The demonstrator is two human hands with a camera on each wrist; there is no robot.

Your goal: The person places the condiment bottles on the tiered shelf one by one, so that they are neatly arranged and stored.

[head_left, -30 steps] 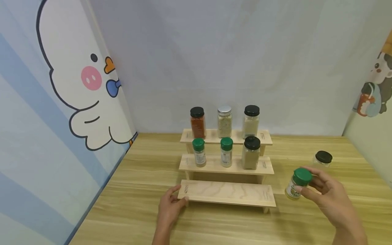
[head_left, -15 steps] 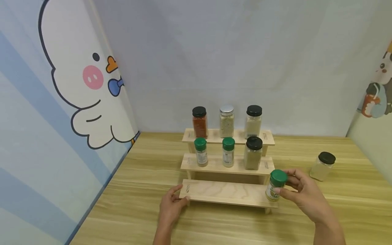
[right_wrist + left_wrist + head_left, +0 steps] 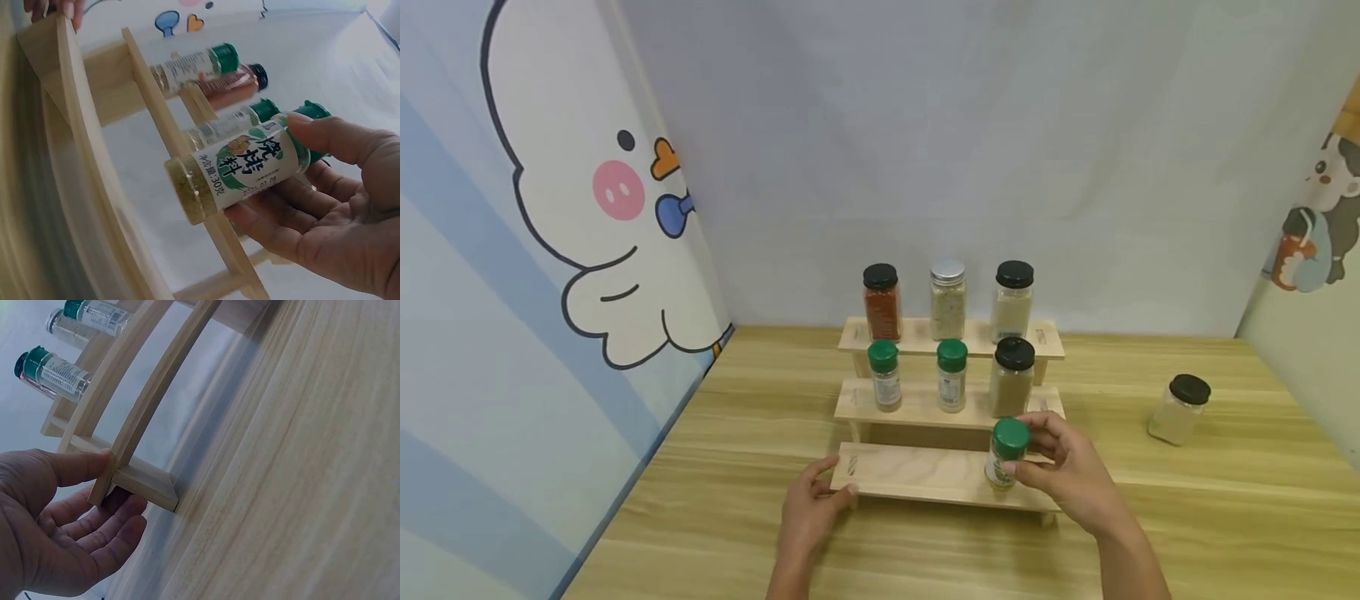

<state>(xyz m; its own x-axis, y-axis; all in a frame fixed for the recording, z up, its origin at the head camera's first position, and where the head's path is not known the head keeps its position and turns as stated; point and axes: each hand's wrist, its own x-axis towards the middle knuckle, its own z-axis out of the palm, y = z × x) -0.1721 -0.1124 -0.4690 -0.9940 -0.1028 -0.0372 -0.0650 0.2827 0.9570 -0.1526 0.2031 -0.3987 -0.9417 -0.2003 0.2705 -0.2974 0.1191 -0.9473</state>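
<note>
My right hand (image 3: 1071, 471) holds a green-capped spice jar (image 3: 1004, 454) between thumb and fingers, upright over the right part of the bottom step of a wooden tiered rack (image 3: 917, 473). In the right wrist view the same spice jar (image 3: 234, 165) shows a white label with Chinese characters. My left hand (image 3: 808, 508) grips the left end of that bottom step, thumb on its front edge and fingers beneath, as the left wrist view shows the hand (image 3: 69, 519). On the middle step stand two green-capped jars (image 3: 887, 387) (image 3: 952, 387) and a black-capped jar (image 3: 1011, 387).
The top step carries a red spice jar (image 3: 882, 312), a silver-capped jar (image 3: 948, 308) and a black-capped pale jar (image 3: 1012, 308). Another black-capped jar (image 3: 1178, 412) stands on the wooden table (image 3: 1225, 517) to the right. A pale curtain (image 3: 970, 150) hangs behind the rack.
My right hand has carried the green-capped spice jar leftward from beside the rack to over the bottom step. My left hand stays at the step's left end.
</note>
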